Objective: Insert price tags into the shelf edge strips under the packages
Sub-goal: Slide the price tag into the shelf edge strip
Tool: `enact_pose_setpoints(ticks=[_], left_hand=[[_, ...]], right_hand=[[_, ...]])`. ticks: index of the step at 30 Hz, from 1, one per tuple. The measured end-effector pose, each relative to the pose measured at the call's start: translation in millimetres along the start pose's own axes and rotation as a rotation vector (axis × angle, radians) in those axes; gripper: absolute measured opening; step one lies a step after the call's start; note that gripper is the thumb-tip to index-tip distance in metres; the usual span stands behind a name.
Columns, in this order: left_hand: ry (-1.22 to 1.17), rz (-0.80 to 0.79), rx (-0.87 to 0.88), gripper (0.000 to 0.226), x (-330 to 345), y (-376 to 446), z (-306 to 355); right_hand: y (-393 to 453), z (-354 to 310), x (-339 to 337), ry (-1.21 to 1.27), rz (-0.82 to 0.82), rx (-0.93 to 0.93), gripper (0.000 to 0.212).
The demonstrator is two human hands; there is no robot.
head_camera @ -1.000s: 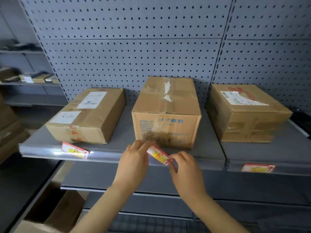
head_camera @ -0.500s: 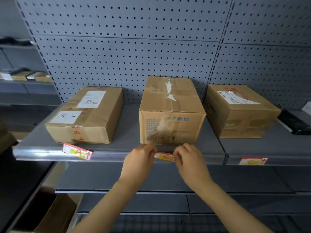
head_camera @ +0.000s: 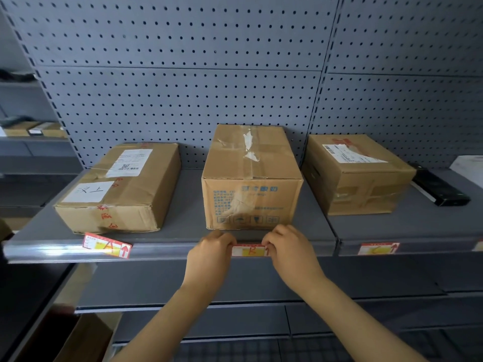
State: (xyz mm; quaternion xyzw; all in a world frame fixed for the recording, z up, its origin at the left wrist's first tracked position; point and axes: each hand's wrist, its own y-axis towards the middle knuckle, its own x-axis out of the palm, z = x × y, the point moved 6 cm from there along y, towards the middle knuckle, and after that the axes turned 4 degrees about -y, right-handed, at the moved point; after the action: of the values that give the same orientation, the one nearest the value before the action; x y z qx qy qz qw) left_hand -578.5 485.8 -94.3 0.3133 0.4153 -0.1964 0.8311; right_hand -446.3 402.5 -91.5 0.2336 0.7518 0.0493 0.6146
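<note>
Three cardboard packages stand on the grey shelf: left package (head_camera: 122, 186), middle package (head_camera: 251, 178), right package (head_camera: 355, 173). A red, white and yellow price tag marked B (head_camera: 249, 250) lies level against the shelf edge strip (head_camera: 162, 250) under the middle package. My left hand (head_camera: 211, 253) pinches its left end and my right hand (head_camera: 290, 250) pinches its right end. Tag A (head_camera: 107, 245) sits tilted on the strip under the left package. Tag C (head_camera: 378, 248) sits in the strip under the right package.
A black flat device (head_camera: 440, 190) lies on the shelf right of the right package. Grey pegboard (head_camera: 209, 87) backs the shelf. A lower shelf (head_camera: 261, 301) runs below my arms. An open carton (head_camera: 78, 338) stands at the bottom left.
The B tag was tilted and held in front of the shelf; both hands have brought it level and pressed it onto the edge strip under the middle package.
</note>
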Motion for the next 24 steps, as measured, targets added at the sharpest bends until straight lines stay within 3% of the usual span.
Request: enact_pose_setpoints(ticks=[16,20,24], left_hand=[[0.016,-0.07,0.046,0.022,17,2,-6],[0.077,-0.057,0.044,0.021,16,1,-2],[0.184,-0.064,0.088,0.036,10,-10,3]], right_hand=[[-3,1,2,-0.012,0.009,0.038,0.016],[-6,0,1,-0.018,0.04,0.015,0.023],[-9,-16,0,-0.004,0.067,-0.074,0.026]])
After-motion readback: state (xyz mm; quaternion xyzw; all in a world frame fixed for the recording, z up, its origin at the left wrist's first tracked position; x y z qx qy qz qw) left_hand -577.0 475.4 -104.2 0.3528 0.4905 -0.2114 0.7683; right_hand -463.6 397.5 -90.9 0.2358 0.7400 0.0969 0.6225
